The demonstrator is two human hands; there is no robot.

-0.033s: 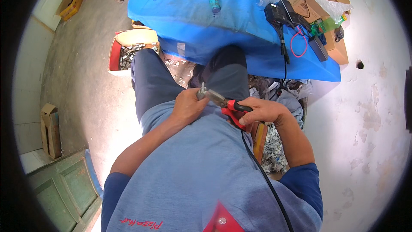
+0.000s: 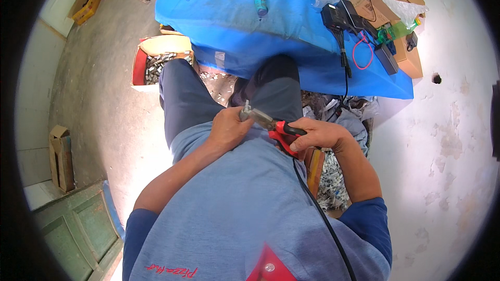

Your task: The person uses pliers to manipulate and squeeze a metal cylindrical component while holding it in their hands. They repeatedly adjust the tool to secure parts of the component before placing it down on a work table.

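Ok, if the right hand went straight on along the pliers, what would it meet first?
Likely the metal part in the left hand; the pliers seem to reach it, though depth is unclear.

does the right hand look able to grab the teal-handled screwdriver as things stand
Probably not: the right hand is full, holding red-handled pliers, though nothing seems to cover the screwdriver's teal handle.

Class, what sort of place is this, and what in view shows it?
Probably a makeshift workshop: a teal-handled screwdriver lies on the blue-covered table, an open box holds small metal pieces, and the right hand grips red-and-black pliers.
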